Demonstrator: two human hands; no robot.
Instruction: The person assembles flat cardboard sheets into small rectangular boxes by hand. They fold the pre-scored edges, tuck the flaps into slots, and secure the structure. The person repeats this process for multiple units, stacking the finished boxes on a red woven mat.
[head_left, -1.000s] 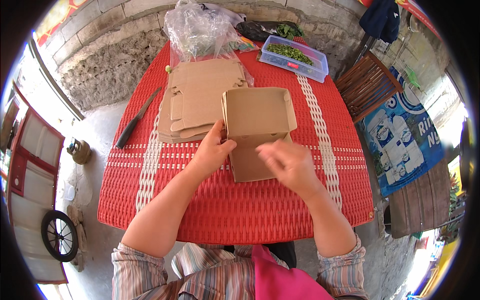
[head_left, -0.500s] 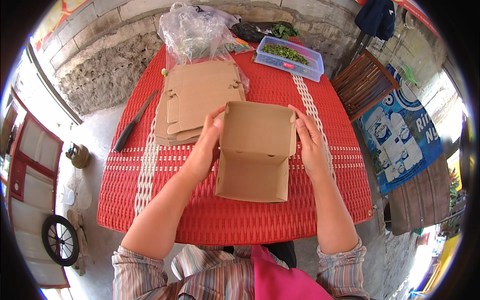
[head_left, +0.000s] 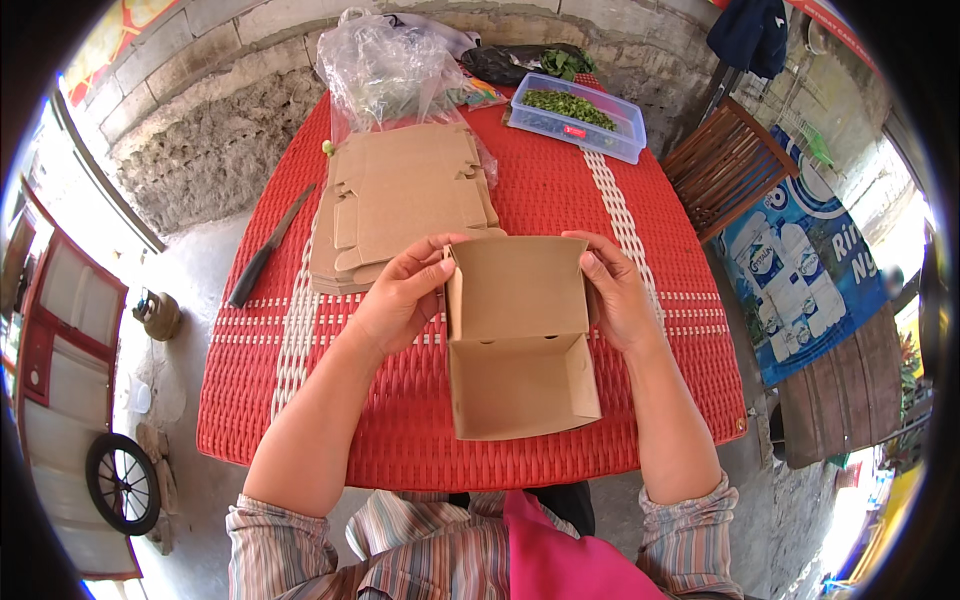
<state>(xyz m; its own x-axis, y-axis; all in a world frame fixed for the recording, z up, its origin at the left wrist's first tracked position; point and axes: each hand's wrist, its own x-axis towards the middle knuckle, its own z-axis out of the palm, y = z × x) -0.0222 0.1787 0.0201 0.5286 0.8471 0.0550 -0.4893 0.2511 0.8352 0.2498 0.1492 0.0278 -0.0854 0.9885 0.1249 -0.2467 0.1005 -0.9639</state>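
A brown cardboard box (head_left: 523, 390) faces me with its lid raised, its inside bare. My left hand (head_left: 408, 292) pinches the upper left corner of the lid, thumb in front. On the opposite corner, my right hand (head_left: 618, 292) grips the lid's edge in the same way. Beyond my left hand lies a stack of flat, unfolded cardboard boxes (head_left: 400, 195), with slots and tabs along their edges. A knife (head_left: 268, 252) with a black handle rests to the left of that stack.
The table (head_left: 400, 440) has a red woven top with white strips. At its far side are a clear plastic bag (head_left: 385, 75), a black bag (head_left: 500, 65) and a clear tub (head_left: 628, 140) of chopped greens. A wooden chair (head_left: 725, 165) stands at the right.
The box has come down toward me and its lower part has swung slightly right. Both hands have shifted their hold to the lid's upper corners.
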